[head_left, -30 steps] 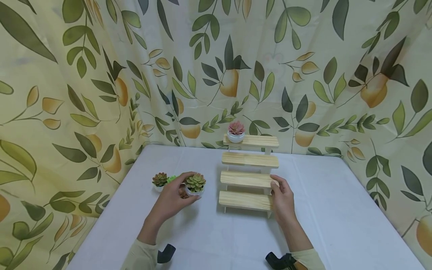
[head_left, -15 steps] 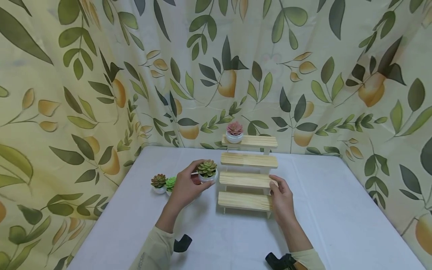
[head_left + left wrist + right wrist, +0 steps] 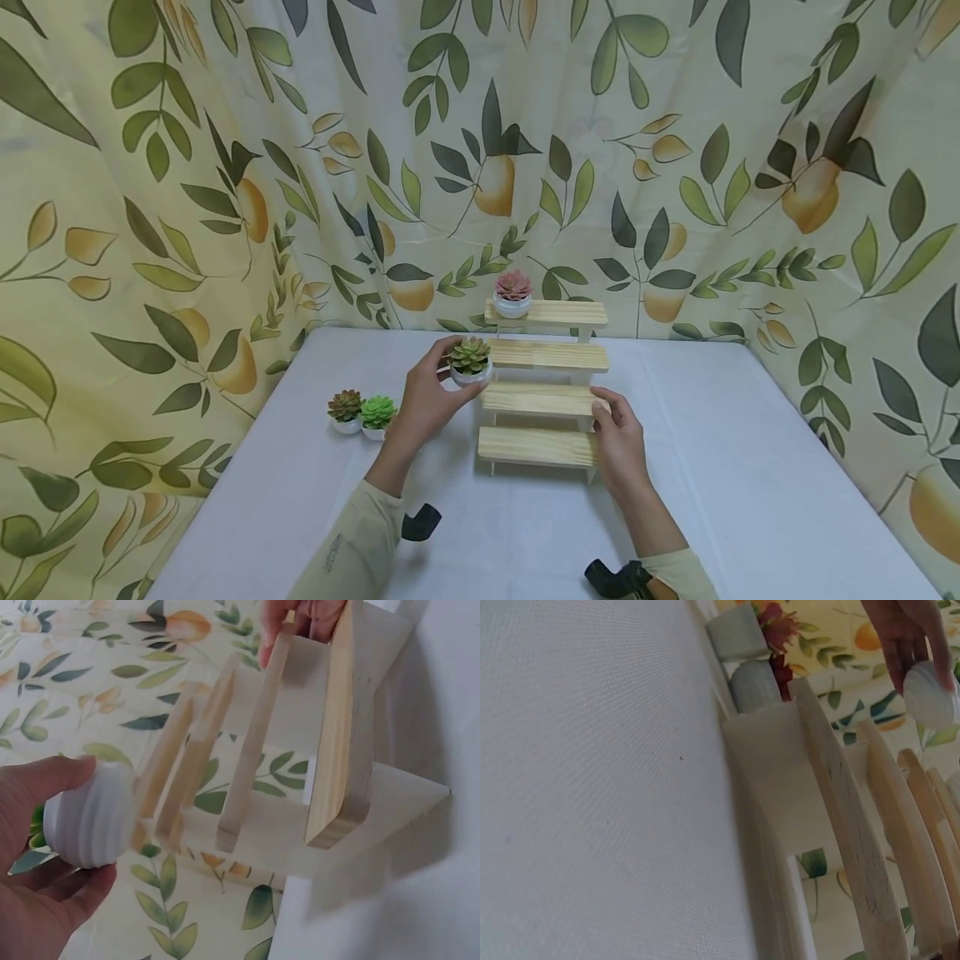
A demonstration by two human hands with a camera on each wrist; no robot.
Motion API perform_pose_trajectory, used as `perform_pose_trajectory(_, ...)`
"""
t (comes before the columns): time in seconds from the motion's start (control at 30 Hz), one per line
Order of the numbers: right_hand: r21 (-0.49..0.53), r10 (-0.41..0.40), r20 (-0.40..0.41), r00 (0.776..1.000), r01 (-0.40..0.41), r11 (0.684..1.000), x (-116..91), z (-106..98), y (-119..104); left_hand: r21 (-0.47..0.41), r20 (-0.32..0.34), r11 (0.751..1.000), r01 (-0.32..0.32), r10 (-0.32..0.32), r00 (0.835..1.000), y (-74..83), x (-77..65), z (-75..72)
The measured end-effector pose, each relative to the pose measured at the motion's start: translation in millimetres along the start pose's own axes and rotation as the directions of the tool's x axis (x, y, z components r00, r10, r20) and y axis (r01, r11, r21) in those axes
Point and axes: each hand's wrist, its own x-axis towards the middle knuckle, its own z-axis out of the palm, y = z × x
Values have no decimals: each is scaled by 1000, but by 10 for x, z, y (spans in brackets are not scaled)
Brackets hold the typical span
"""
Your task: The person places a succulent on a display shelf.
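My left hand grips a small potted succulent by its white pot, thumb on one side and fingers on the other. The pot is held up at the left end of the tiered wooden display stand, close to the middle steps. In the left wrist view, the ribbed white pot is tilted, with its leaves mostly hidden by the hand. My right hand holds the stand's right end at the second step from the bottom. A pink succulent in a white pot sits on the top step's left end.
On the white-clothed table, left of the stand, are a brownish succulent and a bright green succulent, both potted. The right wrist view shows reddish plants in pots beyond the stand. Leaf-patterned curtain hangs behind.
My left hand has carried the green succulent right and away from me, from beside the other pots to the stand's left end. My right hand keeps its hold on the stand.
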Motion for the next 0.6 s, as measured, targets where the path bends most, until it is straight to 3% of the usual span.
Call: perform_pose_trajectory(0.6,23,-2,-1,1000,2,1000,14,1,10,-81,-42,986,-146,143,989,-22,250,352)
